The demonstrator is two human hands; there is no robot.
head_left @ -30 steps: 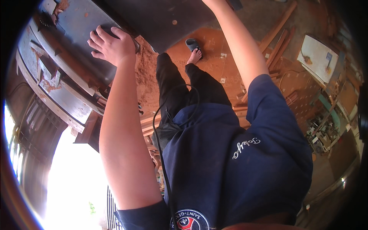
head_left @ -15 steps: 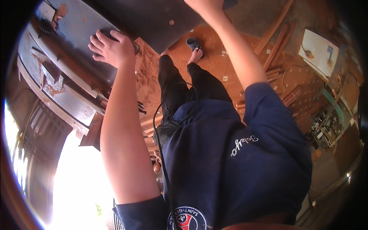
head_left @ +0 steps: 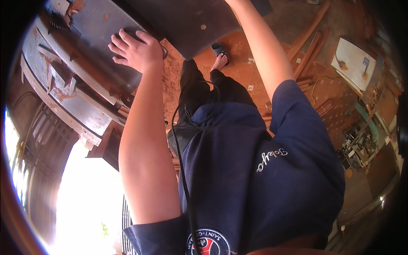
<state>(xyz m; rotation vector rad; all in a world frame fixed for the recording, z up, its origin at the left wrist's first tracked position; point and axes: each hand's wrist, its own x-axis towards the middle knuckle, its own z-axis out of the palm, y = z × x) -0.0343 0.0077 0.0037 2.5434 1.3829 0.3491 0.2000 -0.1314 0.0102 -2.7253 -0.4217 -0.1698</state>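
A hand could pass across the worktop [head_left: 95, 32] left of the left hand [head_left: 138, 51], as far as the curved rail [head_left: 80, 72]. Rightward, the dark panel [head_left: 182, 25] fills the space toward the right forearm [head_left: 265, 42]; the legs [head_left: 193, 85] stand near its corner.

A: Massive glare, lower left! The blank white opening [head_left: 87, 204] burned out completely, rainbow flare fringing the rim!
B: And the bare left hand [head_left: 138, 52] came through sharp enough, while the smooth dark-grey tabletop [head_left: 95, 25] gave only a dull sheen!
A: Straight edges bowed, corners fell black!
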